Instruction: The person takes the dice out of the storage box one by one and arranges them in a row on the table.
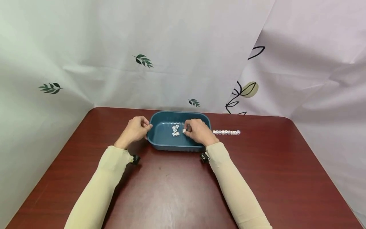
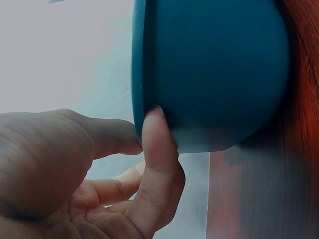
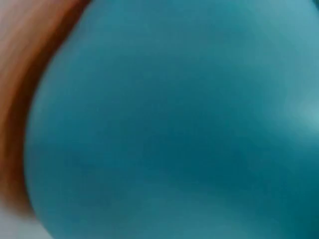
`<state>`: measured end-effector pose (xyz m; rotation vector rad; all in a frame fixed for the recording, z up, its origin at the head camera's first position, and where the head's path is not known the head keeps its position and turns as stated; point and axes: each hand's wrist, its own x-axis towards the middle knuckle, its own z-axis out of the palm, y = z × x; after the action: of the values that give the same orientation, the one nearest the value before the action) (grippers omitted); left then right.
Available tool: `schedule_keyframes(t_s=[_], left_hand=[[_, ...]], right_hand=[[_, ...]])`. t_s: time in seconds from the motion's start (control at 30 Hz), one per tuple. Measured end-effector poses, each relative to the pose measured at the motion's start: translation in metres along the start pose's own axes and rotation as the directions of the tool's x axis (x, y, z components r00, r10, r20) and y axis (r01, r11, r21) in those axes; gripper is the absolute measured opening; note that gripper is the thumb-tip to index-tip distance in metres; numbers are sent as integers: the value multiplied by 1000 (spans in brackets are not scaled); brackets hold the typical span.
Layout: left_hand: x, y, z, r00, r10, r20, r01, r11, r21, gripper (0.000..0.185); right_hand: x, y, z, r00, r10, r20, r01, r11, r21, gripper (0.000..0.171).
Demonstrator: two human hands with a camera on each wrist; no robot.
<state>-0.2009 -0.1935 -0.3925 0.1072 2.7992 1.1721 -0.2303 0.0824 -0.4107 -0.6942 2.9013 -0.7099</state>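
Observation:
A blue oval tray (image 1: 171, 147) stands at the far middle of a dark red table (image 1: 171, 190). Several white dice (image 1: 175, 131) lie inside it. My left hand (image 1: 147, 127) holds the tray's left rim. In the left wrist view my left hand (image 2: 142, 139) has thumb and forefinger against the tray (image 2: 214, 74) at its rim. My right hand (image 1: 187, 131) reaches into the tray with curled fingers pinching one die (image 1: 184, 130). The right wrist view shows only the blurred blue tray (image 3: 174, 124) wall.
A straight row of white dice (image 1: 226, 132) lies on the table just right of the tray. White leaf-print curtains (image 1: 143, 60) close off the back and both sides. Both forearms in beige sleeves cross the near part of the table.

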Motion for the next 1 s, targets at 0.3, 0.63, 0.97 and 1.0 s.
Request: schedule_keyframes(t_s=[0.3,0.63,0.97,1.0], left_hand=[[0,-1,0,1000,1,16,-1,1000,10,20],[1,0,-2,1000,6,1,-6,1000,-1,19],[0,-1,-2,1000,19,9,-19,1000,1,20],[0,-2,-2,1000,18,10,-18,1000,-1,20]], right_hand=[[-7,3,-14,999,-9,45,9,1000,5,10],[-12,8,-34,998,-33,47,31,999,33,6],[-19,18,-49,998,-53,23,51,997,53,4],[-20,19,-50,998,-54,14,53,997,59,4]])
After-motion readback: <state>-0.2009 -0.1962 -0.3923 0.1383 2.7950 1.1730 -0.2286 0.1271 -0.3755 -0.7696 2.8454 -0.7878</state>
